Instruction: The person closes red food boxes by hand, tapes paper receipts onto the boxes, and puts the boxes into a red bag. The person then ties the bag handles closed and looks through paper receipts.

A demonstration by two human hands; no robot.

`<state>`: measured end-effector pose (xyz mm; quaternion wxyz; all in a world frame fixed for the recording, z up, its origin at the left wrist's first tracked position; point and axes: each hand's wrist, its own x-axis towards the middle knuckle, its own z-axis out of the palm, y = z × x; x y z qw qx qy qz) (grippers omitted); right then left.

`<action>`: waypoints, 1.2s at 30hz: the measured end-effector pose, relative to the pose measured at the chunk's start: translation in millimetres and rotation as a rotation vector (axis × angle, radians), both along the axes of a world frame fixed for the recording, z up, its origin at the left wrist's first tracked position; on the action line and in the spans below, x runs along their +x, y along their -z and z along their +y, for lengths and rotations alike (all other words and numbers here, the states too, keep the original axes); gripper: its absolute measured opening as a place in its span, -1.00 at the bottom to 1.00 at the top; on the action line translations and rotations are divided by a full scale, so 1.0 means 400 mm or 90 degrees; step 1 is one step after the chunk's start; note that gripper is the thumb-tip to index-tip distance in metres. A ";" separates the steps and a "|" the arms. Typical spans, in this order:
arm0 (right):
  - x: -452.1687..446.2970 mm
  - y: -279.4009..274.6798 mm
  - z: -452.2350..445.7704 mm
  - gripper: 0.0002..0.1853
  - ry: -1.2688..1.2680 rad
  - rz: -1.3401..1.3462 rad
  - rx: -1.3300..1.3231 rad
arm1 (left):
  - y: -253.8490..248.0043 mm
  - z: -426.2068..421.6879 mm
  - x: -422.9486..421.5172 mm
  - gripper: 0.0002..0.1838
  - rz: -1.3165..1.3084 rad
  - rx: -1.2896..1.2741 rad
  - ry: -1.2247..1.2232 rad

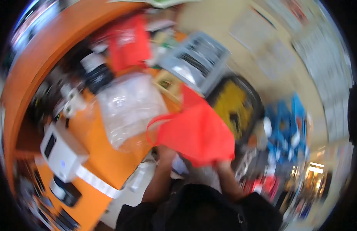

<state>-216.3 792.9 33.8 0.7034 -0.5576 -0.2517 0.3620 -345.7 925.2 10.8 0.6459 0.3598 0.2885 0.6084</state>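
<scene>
We're pinching a red bag [199, 131] w/ R hand [224, 166]; L hand [165, 153] blurry, can't tell fingers. Next move needs steadiness imo.

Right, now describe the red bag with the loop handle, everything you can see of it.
The red bag is bright and plain, of what looks like thin, soft fabric. One thin loop handle curves out at its left side, and a pointed flap rises at the top. It is spread out at a slant in front of the person, with the left hand at its lower left edge and the right hand at its lower right corner. Blur hides any stitching, and its contents cannot be seen.
</scene>
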 end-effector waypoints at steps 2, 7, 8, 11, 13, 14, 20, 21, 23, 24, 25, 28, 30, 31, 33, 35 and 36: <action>0.054 -0.140 0.003 -0.69 0.132 0.151 0.206 | 0.038 0.062 -0.094 -0.44 -0.040 0.015 0.050; 0.079 -0.209 -0.078 -0.88 0.351 0.165 0.274 | -0.094 0.011 -0.141 -0.34 0.480 0.342 0.035; 0.076 -0.244 -0.094 -0.93 0.391 0.165 0.276 | -0.153 -0.044 -0.137 -0.25 0.579 0.484 0.065; 0.058 -0.181 -0.189 -0.85 0.332 -0.102 0.180 | -0.228 -0.221 -0.143 -0.03 0.479 0.292 0.280; 0.034 -0.144 -0.255 -0.77 0.288 -0.350 0.175 | -0.269 -0.288 -0.171 0.02 0.453 0.222 0.366; 0.021 -0.143 -0.286 -0.76 0.326 -0.436 0.149 | -0.300 -0.317 -0.176 -0.01 0.509 0.329 0.358; -0.042 -0.096 -0.488 -0.68 0.134 -0.424 0.217 | -0.346 -0.582 -0.090 -0.41 0.729 0.510 0.363; -0.007 -0.107 -0.541 -0.68 0.143 -0.405 0.217 | -0.328 -0.615 -0.072 -0.53 0.725 0.417 0.409; 0.046 -0.123 -0.653 -0.69 0.125 -0.344 0.221 | -0.293 -0.664 -0.069 -0.73 0.755 0.384 0.398; 0.074 -0.108 -0.708 -0.68 0.079 -0.413 0.163 | -0.285 -0.677 -0.071 -0.74 0.767 0.438 0.350; 0.102 -0.084 -0.764 -0.67 0.027 -0.480 0.117 | -0.288 -0.686 -0.077 -0.75 0.789 0.491 0.294; 0.149 -0.052 -0.870 -0.67 -0.045 -0.578 -0.012 | -0.324 -0.724 -0.132 -0.77 0.800 0.367 0.081; 0.132 -0.059 -0.889 -0.68 -0.037 -0.596 -0.064 | -0.320 -0.795 -0.083 -0.81 0.779 0.442 -0.119; 0.124 -0.086 -0.884 -0.70 0.016 -0.647 0.061 | -0.328 -0.835 -0.051 -0.82 0.812 0.476 -0.192; 0.100 -0.191 -0.858 -0.74 0.105 -0.689 0.337 | -0.323 -0.917 -0.004 -0.86 0.804 0.422 -0.221; 0.100 -0.242 -0.814 -0.82 -0.298 -0.593 0.190 | -0.309 -0.943 0.032 -0.90 0.638 0.355 -0.131; 0.093 -0.255 -0.793 -0.83 -0.485 -0.533 0.096 | -0.330 -0.970 0.020 -0.91 0.560 0.339 -0.110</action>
